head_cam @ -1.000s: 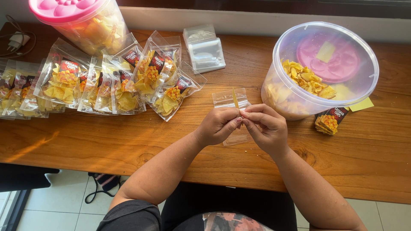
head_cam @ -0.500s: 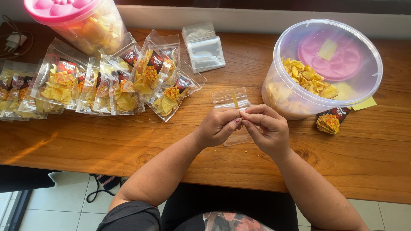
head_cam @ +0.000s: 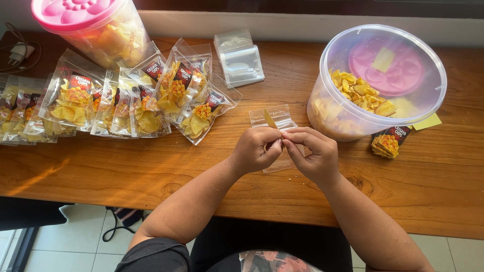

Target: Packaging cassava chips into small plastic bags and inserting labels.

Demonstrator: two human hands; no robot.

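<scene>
On wooden table (head_cam: 151,166): one clear pouch (head_cam: 276,121) pinched by left hand (head_cam: 255,149) and right hand (head_cam: 312,153); two tubs, one lidded (head_cam: 96,27), one open (head_cam: 375,80).

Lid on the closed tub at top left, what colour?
Pink; the lid shows clearly in the head view, on the closed tub.

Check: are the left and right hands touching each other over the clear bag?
Touching. The head view shows the left hand and right hand meeting at the fingertips, no gap, above the clear bag.
</scene>
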